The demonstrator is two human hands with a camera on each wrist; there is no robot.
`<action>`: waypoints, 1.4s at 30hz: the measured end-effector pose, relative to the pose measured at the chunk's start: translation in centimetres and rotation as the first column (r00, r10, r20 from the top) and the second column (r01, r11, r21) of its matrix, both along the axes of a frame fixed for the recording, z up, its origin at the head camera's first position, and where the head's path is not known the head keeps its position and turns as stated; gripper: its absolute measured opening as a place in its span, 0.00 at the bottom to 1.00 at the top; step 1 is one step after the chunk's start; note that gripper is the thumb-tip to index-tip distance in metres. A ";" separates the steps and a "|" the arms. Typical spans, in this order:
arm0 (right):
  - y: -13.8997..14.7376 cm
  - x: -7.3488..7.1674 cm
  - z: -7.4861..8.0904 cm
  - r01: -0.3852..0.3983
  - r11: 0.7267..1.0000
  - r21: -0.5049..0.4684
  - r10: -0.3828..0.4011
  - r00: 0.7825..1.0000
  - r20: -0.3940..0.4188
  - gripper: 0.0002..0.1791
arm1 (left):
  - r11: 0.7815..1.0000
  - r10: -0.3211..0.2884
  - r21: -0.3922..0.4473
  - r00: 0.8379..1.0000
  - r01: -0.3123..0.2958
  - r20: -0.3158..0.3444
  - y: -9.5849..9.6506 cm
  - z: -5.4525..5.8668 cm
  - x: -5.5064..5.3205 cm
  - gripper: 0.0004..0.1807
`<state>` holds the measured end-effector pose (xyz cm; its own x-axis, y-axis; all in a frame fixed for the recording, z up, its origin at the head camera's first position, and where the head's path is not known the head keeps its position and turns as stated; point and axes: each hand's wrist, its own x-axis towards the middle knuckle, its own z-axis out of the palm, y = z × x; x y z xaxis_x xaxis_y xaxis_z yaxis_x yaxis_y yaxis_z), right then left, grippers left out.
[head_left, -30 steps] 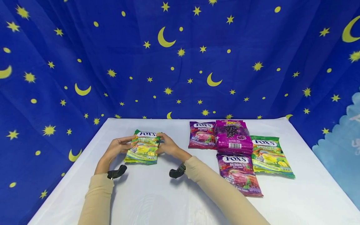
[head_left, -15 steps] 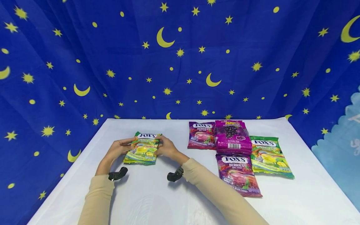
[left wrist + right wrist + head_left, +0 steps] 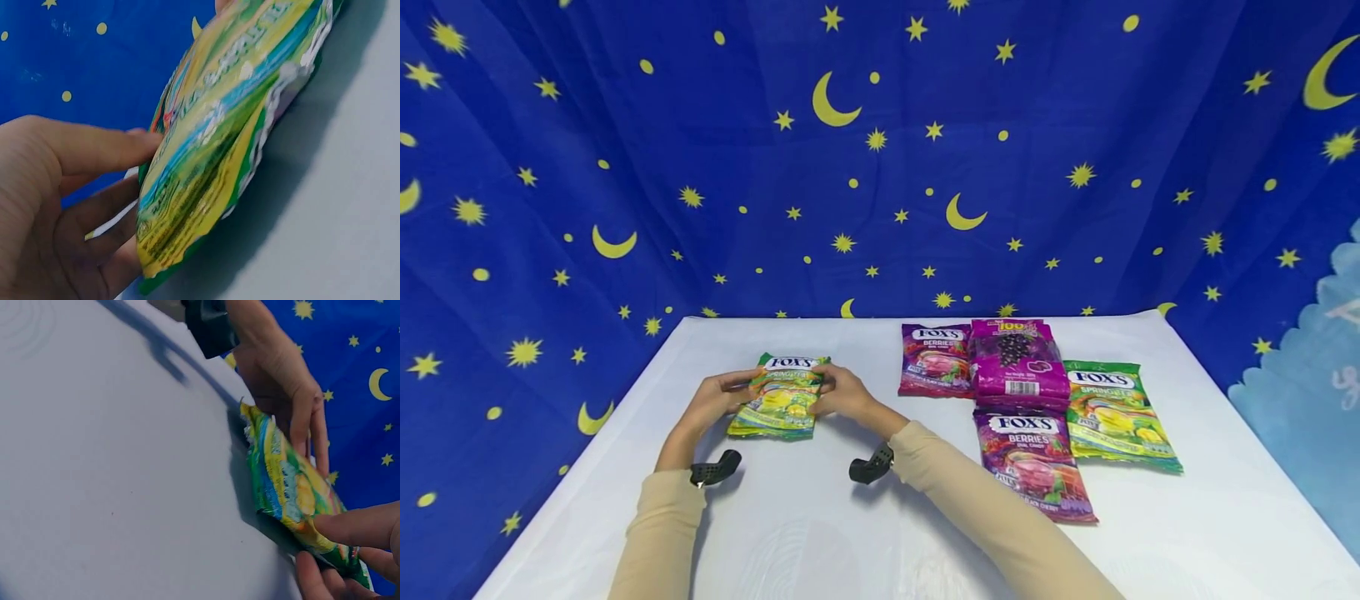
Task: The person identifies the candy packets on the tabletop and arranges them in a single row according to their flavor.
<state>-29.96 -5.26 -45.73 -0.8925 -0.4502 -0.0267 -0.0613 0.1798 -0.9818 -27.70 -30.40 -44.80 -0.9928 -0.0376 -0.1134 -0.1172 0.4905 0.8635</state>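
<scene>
A green and yellow Fox's Spring Tea candy bag (image 3: 781, 402) is held between both hands over the left part of the table, its printed front facing up. My left hand (image 3: 717, 400) grips its left edge; in the left wrist view the thumb (image 3: 106, 149) presses the bag's face and the other fingers reach behind it. At the right edge my right hand (image 3: 850, 397) pinches the bag, with the thumb (image 3: 356, 526) on top and the fingers underneath in the right wrist view. The bag's shadow falls on the white tabletop close below it.
To the right lie two purple Fox's Berries bags (image 3: 935, 360) (image 3: 1036, 467), with a magenta grape-print pack (image 3: 1021, 367) between them. Another green Spring Tea bag (image 3: 1120, 417) lies beside these. A blue star-and-moon curtain (image 3: 895, 167) hangs behind the white table (image 3: 820, 517).
The held candy bag has come down slightly toward the person, with both hands staying on its sides. The other bags keep their places; the head view has shifted a little.
</scene>
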 end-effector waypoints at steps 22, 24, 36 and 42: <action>6.0 2.0 2.3 -0.075 0.991 -0.111 0.088 0.990 0.111 0.40 | 0.950 -0.164 0.230 0.965 0.210 -0.203 7.9 2.8 3.4 0.32; 6.8 2.3 2.6 -0.080 0.990 -0.118 0.092 0.991 0.098 0.40 | 0.928 -0.220 0.264 0.959 0.263 -0.181 9.4 2.7 3.7 0.34; 11.5 5.1 3.5 -0.045 0.993 -0.112 0.053 0.996 0.075 0.39 | 0.835 -0.404 0.344 0.903 0.430 -0.149 16.3 1.4 5.0 0.35; 15.3 6.0 3.5 -0.041 0.995 -0.093 0.045 0.998 0.043 0.39 | 0.807 -0.435 0.371 0.888 0.459 -0.152 18.5 1.3 5.2 0.35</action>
<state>-23.96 10.01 -42.20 -0.8710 -0.4907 -0.0230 -0.0228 0.0872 -0.9959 -22.51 -11.92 -43.50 -0.8941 0.4467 0.0332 0.0877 0.1019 0.9909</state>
